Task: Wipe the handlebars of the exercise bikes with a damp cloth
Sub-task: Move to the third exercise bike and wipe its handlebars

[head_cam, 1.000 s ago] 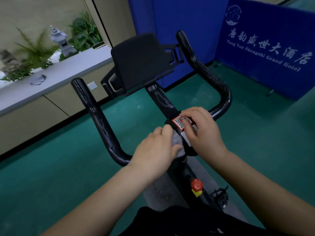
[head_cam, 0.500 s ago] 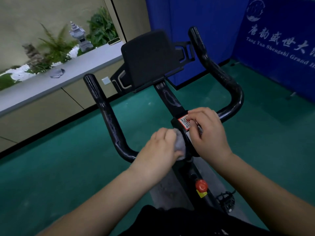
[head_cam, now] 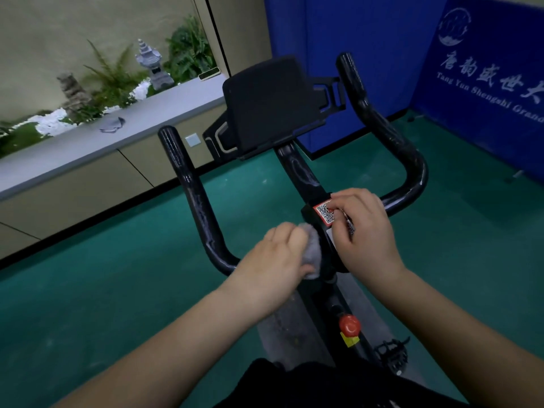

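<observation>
A black exercise bike stands in front of me with U-shaped handlebars (head_cam: 194,195) rising left and right of a black console (head_cam: 270,104). My left hand (head_cam: 273,260) is closed on a balled grey cloth (head_cam: 312,251), pressed against the left side of the central clamp. My right hand (head_cam: 365,231) rests on top of that clamp beside a red QR sticker (head_cam: 323,212), fingers curled over the stem; what lies under its palm is hidden.
A red knob (head_cam: 349,325) sits on the frame below the clamp, a pedal (head_cam: 393,351) lower right. A grey ledge (head_cam: 88,142) with a rag (head_cam: 112,125) and plants runs along the left. Blue partitions (head_cam: 485,83) stand behind on the green floor.
My view has shifted so the bike sits further right in frame. My left hand with the cloth has slid slightly left along the clamp; my right hand stays on the stem.
</observation>
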### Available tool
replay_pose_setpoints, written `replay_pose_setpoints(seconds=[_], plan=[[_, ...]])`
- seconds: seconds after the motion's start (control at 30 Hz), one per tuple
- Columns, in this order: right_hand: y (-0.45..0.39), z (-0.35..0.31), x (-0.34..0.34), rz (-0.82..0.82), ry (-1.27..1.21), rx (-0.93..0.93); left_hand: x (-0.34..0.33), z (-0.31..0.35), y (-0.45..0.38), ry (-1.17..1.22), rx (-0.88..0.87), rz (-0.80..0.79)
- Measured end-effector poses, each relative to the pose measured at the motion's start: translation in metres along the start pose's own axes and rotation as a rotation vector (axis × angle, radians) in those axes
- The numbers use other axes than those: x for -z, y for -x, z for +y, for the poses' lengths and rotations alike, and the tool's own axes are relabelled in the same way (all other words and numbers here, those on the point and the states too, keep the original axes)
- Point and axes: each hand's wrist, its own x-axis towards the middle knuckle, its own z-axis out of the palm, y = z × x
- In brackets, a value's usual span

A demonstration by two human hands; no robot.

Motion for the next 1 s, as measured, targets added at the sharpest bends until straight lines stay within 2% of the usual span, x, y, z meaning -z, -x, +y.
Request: replay_pose_setpoints(seconds=[0.17, 0.3, 0.37, 0.57, 0.63, 0.7, 0.77, 0.83, 0.87, 0.93, 1.0], plan=[[0.000, -0.001, 0.001, -0.011, -0.008, -0.016, 0.005, -0.033, 0.032, -0.158, -0.067, -0.028], [-0.003, 0.001, 0.001, -0.015, 0.003, -0.020, 0.004, 0.004, -0.005, -0.063, 0.081, -0.010], [-0.003, 0.000, 0.002, -0.025, 0.011, -0.020, -0.003, 0.014, -0.015, -0.038, 0.097, 0.024], [-0.002, -0.002, 0.005, -0.078, 0.009, -0.022, -0.009, -0.024, 0.039, -0.227, -0.120, 0.131], [-0.003, -0.004, 0.006, -0.088, 0.021, -0.029, 0.000, -0.040, 0.052, -0.191, -0.140, 0.130], [-0.004, -0.005, 0.007, -0.110, 0.028, -0.048, 0.017, -0.044, 0.060, 0.056, -0.023, 0.206], [-0.007, -0.006, 0.009, -0.150, 0.031, -0.063, 0.031, -0.044, 0.071, 0.326, 0.253, 0.437], [-0.011, -0.008, 0.010, -0.190, 0.033, -0.081, 0.035, -0.048, 0.083, 0.471, 0.522, 0.709], [-0.013, -0.009, 0.009, -0.208, 0.039, -0.093, 0.031, -0.050, 0.089, 0.509, 0.637, 0.756], [-0.013, -0.013, 0.006, -0.217, 0.058, -0.106, 0.010, -0.049, 0.090, 0.601, 0.771, 0.710], [-0.011, -0.016, 0.003, -0.191, 0.081, -0.114, -0.014, -0.033, 0.082, 0.690, 0.762, 0.614]])
